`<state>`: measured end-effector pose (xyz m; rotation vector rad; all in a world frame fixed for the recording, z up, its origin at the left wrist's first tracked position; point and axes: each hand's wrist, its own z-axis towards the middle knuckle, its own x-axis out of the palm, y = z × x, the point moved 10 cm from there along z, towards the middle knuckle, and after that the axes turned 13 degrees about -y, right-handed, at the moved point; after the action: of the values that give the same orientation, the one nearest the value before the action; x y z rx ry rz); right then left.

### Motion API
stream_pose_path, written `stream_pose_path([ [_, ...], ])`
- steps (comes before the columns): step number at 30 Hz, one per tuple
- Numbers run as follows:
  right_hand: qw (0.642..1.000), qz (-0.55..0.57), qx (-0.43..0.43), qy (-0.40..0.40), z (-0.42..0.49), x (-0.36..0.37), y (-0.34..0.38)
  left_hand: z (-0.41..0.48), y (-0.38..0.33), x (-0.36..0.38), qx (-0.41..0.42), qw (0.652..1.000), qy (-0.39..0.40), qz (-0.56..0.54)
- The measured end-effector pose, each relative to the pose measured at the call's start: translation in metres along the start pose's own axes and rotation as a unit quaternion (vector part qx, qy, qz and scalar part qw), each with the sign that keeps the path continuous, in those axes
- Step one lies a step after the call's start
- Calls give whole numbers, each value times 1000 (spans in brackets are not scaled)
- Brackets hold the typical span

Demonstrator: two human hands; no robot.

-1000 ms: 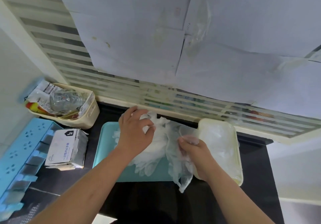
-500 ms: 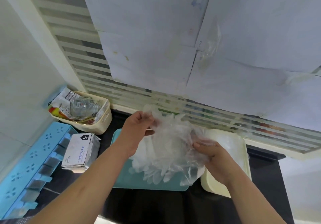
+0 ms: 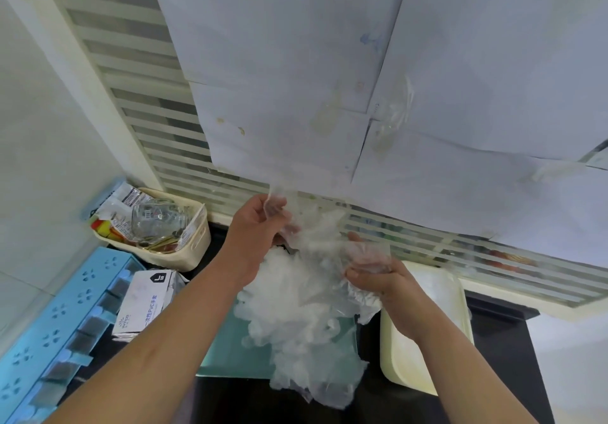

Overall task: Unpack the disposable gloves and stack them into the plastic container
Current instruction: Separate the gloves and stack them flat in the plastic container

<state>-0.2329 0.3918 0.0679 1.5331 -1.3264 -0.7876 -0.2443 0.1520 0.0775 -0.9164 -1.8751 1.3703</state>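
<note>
A large bunch of clear disposable gloves point(image 3: 296, 308) hangs in the air above the teal tray point(image 3: 230, 354), its lower fingers trailing over the tray's front edge. My left hand point(image 3: 260, 226) pinches the top of the bunch near the window ledge. My right hand point(image 3: 371, 269) grips the right side of the same bunch, its fingers wrapped in clear film. The cream plastic container point(image 3: 444, 298) sits just right of the tray, partly behind my right forearm, with some clear film in it.
A white glove box point(image 3: 144, 302) lies left of the tray. A cream basket point(image 3: 184, 256) of packets stands at the back left. A blue perforated rack point(image 3: 52, 334) runs along the left edge. White paper sheets point(image 3: 296, 94) cover the slatted window behind.
Both hands have lifted the glove bunch up from the tray toward the window ledge. The bunch now hangs stretched between them, higher than before.
</note>
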Motion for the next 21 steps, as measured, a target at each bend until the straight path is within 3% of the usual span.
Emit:
stream_pose_path([
  [3, 998, 59, 17, 28, 2, 9, 7, 1, 0, 5, 0, 999, 36, -13],
  [8, 993, 97, 29, 58, -10, 5, 18, 3, -7, -9, 38, 999, -6, 27],
  [14, 997, -72, -17, 25, 0, 12, 25, -25, -7, 34, 37, 988, 138, 51],
  [21, 999, -42, -7, -15, -6, 5, 24, -40, 0, 48, 37, 974, 200, 95],
])
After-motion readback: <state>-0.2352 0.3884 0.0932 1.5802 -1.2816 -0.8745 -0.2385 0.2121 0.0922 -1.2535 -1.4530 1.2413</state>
